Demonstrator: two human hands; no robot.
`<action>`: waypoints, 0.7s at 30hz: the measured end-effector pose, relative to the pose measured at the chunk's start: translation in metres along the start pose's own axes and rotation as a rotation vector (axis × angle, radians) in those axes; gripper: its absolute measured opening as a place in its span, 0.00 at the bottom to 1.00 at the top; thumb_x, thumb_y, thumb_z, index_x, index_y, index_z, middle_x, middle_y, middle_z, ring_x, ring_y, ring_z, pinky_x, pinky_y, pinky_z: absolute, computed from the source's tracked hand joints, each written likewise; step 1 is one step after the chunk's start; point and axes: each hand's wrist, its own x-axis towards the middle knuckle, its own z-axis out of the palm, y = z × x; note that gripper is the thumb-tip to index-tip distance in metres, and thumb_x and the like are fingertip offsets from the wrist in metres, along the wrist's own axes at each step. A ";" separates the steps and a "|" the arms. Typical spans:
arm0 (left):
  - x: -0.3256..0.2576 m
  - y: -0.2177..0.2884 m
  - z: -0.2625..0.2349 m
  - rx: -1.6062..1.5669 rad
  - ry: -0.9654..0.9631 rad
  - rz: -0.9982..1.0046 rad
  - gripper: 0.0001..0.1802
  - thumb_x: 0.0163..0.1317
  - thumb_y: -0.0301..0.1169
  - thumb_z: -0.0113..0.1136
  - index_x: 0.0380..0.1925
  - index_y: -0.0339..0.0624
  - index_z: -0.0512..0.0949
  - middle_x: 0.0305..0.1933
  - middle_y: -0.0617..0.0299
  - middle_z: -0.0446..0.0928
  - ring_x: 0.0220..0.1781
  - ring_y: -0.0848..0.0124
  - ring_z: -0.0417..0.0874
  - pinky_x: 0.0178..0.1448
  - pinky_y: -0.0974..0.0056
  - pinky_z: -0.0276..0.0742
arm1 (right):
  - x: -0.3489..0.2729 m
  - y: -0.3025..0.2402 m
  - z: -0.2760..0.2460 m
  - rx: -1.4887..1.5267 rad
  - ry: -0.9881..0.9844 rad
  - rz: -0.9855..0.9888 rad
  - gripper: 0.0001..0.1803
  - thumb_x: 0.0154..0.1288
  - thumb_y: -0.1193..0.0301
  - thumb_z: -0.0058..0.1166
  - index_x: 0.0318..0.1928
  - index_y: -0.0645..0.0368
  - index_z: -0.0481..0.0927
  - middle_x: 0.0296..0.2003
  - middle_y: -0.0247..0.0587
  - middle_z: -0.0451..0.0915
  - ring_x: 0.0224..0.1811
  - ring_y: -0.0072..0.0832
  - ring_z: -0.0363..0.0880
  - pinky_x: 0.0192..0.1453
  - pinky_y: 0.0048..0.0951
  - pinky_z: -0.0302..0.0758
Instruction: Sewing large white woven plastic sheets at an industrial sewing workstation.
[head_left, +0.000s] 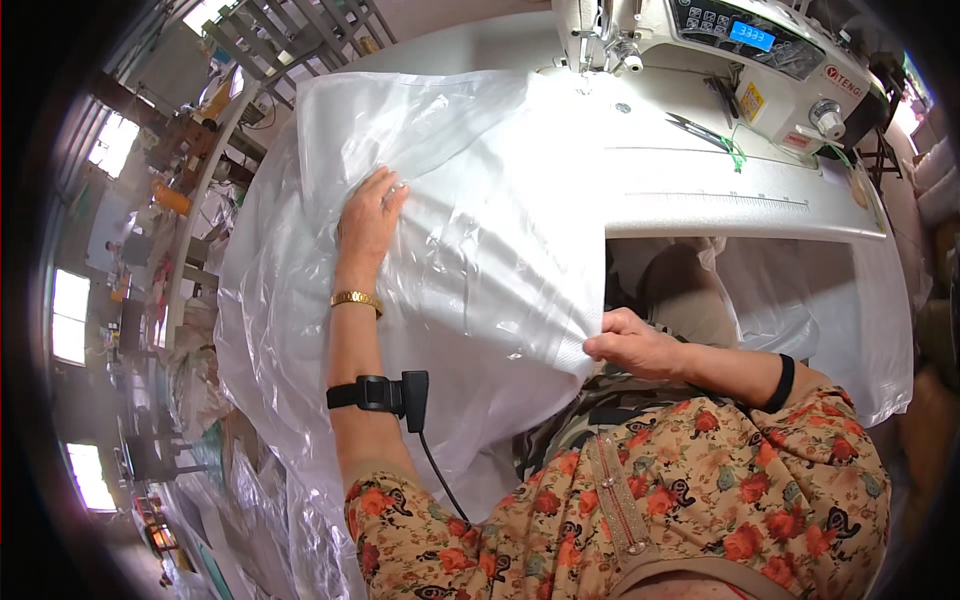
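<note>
A large sheet of white woven plastic with a clear, shiny film (450, 250) spreads over the table's left part and hangs toward my lap. My left hand (370, 220) lies on it with fingers stretched out, pressing the upper left area. At the sheet's right edge my right hand (632, 344) pinches the material, and creases fan out from that grip. The sewing machine's needle area (588, 75) stands just past the sheet's far right corner. Glare washes out the sheet near the machine.
The white sewing machine (790, 95) fills the far right, with a lit control panel (750, 36). Dark thread snips (700, 132) and green thread (738, 155) lie on the table. More plastic sheeting (810, 300) hangs at the right. A grey rack (290, 40) stands beyond the table.
</note>
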 end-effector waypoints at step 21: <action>-0.121 0.211 -0.005 -0.104 -0.167 0.287 0.09 0.59 0.27 0.56 0.21 0.40 0.69 0.21 0.53 0.71 0.26 0.53 0.78 0.30 0.54 0.70 | -0.010 0.001 0.055 0.095 0.250 -0.024 0.15 0.71 0.63 0.49 0.35 0.63 0.75 0.25 0.27 0.72 0.27 0.16 0.66 0.31 0.23 0.67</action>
